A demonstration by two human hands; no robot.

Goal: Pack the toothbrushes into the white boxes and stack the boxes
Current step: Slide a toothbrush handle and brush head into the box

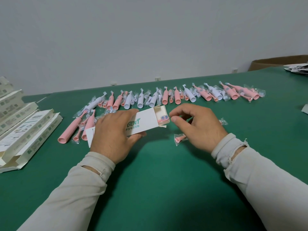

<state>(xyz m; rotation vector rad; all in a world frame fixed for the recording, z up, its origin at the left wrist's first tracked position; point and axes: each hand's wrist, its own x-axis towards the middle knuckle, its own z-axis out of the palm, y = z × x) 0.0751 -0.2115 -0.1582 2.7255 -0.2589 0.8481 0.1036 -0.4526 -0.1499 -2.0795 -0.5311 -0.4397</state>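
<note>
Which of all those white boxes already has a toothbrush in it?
The box gripped by the left hand: a pink brush head shows inside its open end. The boxes stacked at the left show none.

Your two bare hands and long off-white sleeves

You wear no gloves or rings that show on your left hand (115,139) or your right hand (198,127). Your left sleeve (70,194) is a pale cream, soft knit that covers the forearm and bunches into folds at the wrist; a slit gapes just behind its cuff, with a small frayed loop of fabric at the slit's edge. Your right sleeve (266,177) is the same cream cloth, its cuff rolled into thick wrinkles, with a longer torn opening behind the cuff, ragged threads along it and a loose tuft sticking up at the outer edge.
</note>
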